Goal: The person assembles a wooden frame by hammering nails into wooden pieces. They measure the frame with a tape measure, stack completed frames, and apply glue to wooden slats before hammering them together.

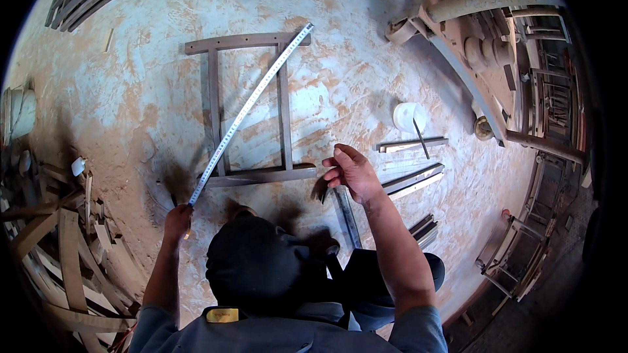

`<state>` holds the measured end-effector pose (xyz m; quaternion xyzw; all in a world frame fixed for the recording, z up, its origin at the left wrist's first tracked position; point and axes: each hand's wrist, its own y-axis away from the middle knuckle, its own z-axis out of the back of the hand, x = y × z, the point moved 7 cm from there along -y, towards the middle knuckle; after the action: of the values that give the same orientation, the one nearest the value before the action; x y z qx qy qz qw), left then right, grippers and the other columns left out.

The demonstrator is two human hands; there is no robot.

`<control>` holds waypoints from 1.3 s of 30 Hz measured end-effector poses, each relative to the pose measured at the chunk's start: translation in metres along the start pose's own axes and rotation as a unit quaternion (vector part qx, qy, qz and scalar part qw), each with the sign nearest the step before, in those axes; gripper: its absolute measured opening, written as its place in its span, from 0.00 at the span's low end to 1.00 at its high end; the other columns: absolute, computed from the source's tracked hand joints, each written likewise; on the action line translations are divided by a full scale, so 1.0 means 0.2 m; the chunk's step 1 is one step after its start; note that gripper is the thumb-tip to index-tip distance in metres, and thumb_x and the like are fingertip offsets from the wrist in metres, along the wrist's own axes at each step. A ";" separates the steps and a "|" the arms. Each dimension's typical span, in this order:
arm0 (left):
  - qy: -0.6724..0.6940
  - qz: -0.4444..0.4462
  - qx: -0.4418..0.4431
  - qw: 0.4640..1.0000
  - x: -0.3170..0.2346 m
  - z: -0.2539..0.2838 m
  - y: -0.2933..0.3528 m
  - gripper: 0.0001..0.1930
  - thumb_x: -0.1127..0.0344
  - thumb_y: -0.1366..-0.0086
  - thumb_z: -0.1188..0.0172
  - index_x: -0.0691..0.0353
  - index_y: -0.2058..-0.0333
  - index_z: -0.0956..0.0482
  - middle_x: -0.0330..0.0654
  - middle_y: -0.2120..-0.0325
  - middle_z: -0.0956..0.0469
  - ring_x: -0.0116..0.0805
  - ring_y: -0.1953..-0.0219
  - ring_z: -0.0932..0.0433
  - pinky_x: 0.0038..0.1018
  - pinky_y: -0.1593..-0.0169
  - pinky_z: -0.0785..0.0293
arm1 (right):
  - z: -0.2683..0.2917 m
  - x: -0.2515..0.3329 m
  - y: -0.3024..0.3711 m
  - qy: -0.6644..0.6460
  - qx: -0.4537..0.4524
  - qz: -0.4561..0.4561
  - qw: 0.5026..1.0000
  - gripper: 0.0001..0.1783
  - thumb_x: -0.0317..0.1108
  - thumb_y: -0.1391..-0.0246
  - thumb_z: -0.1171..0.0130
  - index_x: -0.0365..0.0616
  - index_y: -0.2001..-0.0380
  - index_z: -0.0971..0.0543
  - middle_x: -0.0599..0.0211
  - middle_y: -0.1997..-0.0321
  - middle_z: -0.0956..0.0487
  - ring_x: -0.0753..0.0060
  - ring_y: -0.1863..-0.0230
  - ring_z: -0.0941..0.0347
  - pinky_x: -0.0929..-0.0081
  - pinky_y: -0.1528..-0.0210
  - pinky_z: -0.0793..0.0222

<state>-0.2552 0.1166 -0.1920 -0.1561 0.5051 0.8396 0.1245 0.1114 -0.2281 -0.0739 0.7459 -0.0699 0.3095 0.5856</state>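
Note:
A brown wooden frame (285,114) lies flat on the floor, made of two uprights between a far and a near crosspiece. My left hand (176,223) is closed around the near end of a tape measure (252,106), beside the frame's near left corner. The pale blade runs slantwise across the frame, its far end lying at the far right corner. To the right of the near crosspiece, my right hand (351,173) is raised with its thumb and loosely bent fingers apart. Nothing shows in it.
Wood strips (415,180) and a white pot (404,117) with a dark stick lie to the right. A narrow bar (347,217) is near my right forearm. Scrap wood (69,255) crowds the left; a wooden stand (458,59) rises at far right.

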 end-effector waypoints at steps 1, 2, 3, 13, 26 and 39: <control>0.005 0.009 -0.001 1.000 0.02 0.00 0.00 0.14 0.59 0.41 0.45 0.66 0.72 0.20 0.44 0.81 0.24 0.35 0.77 0.25 0.33 0.69 0.31 | 0.02 0.00 0.00 0.007 -0.007 0.000 1.000 0.30 0.43 0.35 0.49 0.34 0.39 0.38 0.62 0.62 0.23 0.75 0.72 0.26 0.78 0.71 0.27; 0.009 0.017 -0.002 1.000 0.03 0.01 0.01 0.14 0.59 0.41 0.45 0.66 0.72 0.20 0.44 0.81 0.24 0.35 0.77 0.26 0.33 0.69 0.31 | 0.04 -0.01 0.01 0.008 -0.006 0.001 1.000 0.30 0.44 0.35 0.49 0.34 0.39 0.38 0.62 0.61 0.23 0.75 0.71 0.26 0.78 0.70 0.27; 0.015 0.016 -0.005 1.000 0.03 0.01 0.02 0.14 0.59 0.40 0.46 0.66 0.72 0.20 0.44 0.81 0.24 0.35 0.77 0.26 0.33 0.70 0.31 | 0.05 -0.01 0.01 0.009 -0.006 0.002 1.000 0.30 0.44 0.35 0.49 0.34 0.39 0.38 0.62 0.61 0.23 0.75 0.71 0.26 0.78 0.70 0.26; 0.003 0.018 -0.002 1.000 -0.01 0.00 0.04 0.14 0.59 0.39 0.46 0.65 0.72 0.21 0.41 0.82 0.25 0.31 0.79 0.27 0.31 0.72 0.33 | 0.09 -0.05 0.01 -0.024 -0.003 0.009 1.000 0.31 0.45 0.38 0.43 0.35 0.40 0.37 0.58 0.63 0.21 0.71 0.73 0.22 0.76 0.74 0.24; -0.174 -0.013 -0.007 0.985 -0.02 0.07 0.03 0.17 0.52 0.36 0.51 0.59 0.64 0.20 0.56 0.65 0.22 0.58 0.60 0.24 0.46 0.57 0.29 | 0.11 -0.12 0.02 -0.003 -0.020 0.013 1.000 0.31 0.43 0.37 0.46 0.35 0.39 0.38 0.59 0.63 0.20 0.74 0.73 0.24 0.79 0.75 0.26; -0.112 0.047 -0.077 0.990 -0.03 0.10 0.05 0.18 0.49 0.38 0.47 0.54 0.59 0.18 0.51 0.66 0.19 0.52 0.59 0.21 0.41 0.55 0.27 | 0.12 -0.07 0.01 0.002 -0.026 0.009 1.000 0.28 0.45 0.38 0.43 0.38 0.43 0.34 0.57 0.64 0.21 0.72 0.76 0.22 0.77 0.77 0.24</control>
<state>-0.2569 0.1285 -0.1726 -0.0464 0.4284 0.8933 0.1279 0.1086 -0.2533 -0.0829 0.7292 -0.0833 0.3140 0.6023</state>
